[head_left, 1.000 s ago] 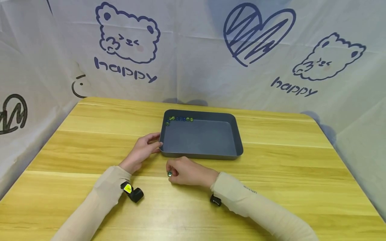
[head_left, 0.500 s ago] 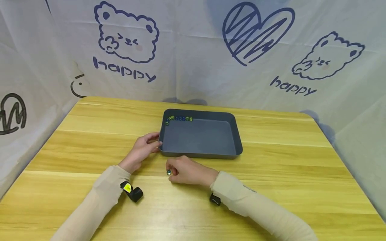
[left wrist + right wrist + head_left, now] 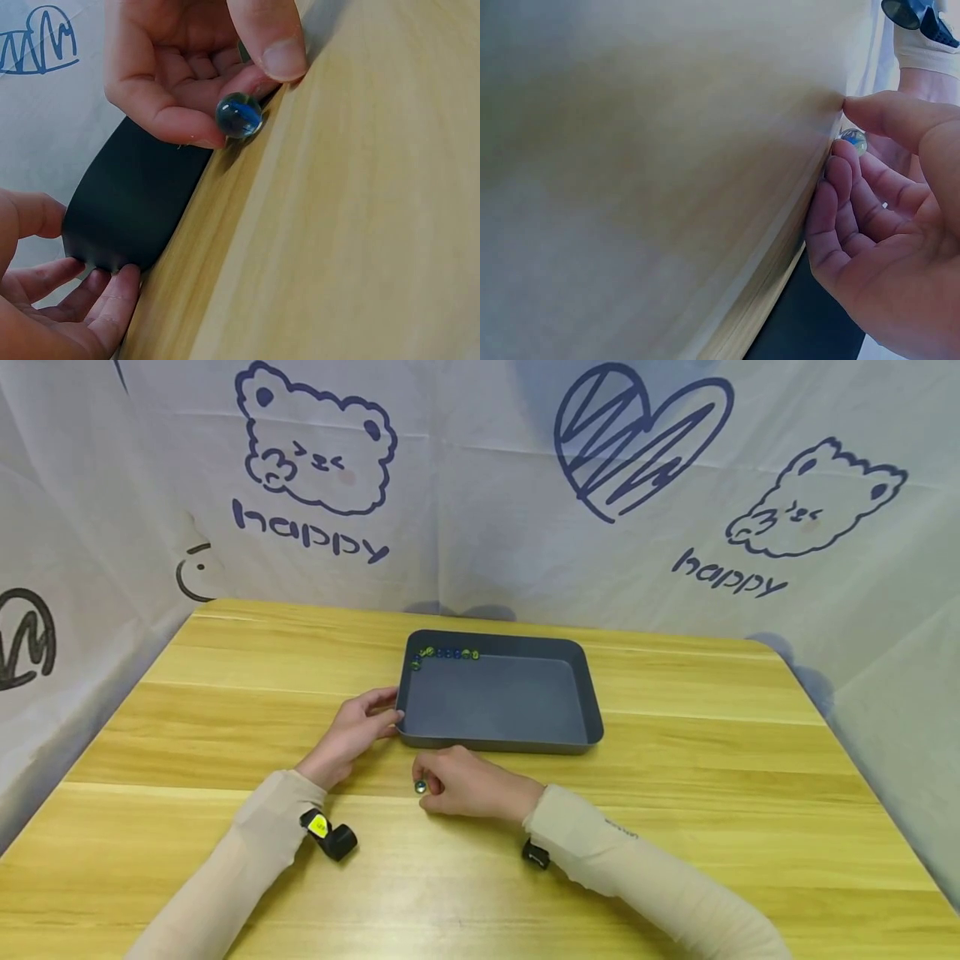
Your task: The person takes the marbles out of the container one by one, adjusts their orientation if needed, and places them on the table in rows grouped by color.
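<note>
Beyond a slight drift of the whole view, we are seeing little moving since the earlier frame: a single marble is staying at the curled fingertips of the right hand, just short of the gray tray. We are finding that hand narrow around the marble, its thumb standing slightly off; how firmly it is holding, we cannot tell. The left hand is resting loosely spread fingers against the tray's left side. We are judging the work well begun: a line of blue and yellow-green marbles is lying along the far wall into the far-left corner, too small for a sure count, while this one is waiting outside. Beneath everything, a yellow wood-grain desk is stretching back toward hanging white sheeting, which is showing bear drawings, a hatched heart and "happy" lettering.
</note>
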### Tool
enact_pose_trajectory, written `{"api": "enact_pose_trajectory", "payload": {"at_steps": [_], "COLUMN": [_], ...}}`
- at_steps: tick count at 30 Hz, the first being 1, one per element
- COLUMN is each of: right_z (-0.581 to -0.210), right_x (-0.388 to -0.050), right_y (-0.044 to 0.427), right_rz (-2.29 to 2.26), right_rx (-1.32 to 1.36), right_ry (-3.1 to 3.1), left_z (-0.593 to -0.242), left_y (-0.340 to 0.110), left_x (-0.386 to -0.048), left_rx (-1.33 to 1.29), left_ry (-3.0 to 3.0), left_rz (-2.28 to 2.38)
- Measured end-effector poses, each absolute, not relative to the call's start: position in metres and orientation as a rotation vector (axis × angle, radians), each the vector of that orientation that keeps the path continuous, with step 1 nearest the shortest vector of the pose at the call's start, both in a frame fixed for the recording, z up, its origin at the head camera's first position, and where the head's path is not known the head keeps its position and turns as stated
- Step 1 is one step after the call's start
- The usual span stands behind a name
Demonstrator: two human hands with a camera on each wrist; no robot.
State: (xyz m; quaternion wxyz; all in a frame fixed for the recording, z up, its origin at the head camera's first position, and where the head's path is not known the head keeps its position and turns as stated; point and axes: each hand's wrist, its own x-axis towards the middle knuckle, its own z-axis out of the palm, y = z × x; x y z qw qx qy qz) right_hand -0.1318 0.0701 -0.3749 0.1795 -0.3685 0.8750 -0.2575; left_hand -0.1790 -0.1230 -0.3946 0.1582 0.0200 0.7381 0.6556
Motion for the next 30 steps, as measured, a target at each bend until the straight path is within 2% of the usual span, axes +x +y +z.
{"api": "enact_pose_trajectory", "payload": {"at_steps": [25, 30], "right_z": [-0.376, -0.366], "right_x": [-0.132, -0.131], "right_y": [0.071, 0.074], "right_rz": [-0.703, -0.672], "right_rx": [-1.028, -1.023], "right_ry": [2.484, 2.486], "left_z": [-0.394, -0.393], "left_y": [-0.123, -0.123], "left_x": [-0.179, -0.179], "left_rx": [0.057, 0.051], "left_ry": [2.113, 2.117], "left_rz": [1.874, 1.87]}}
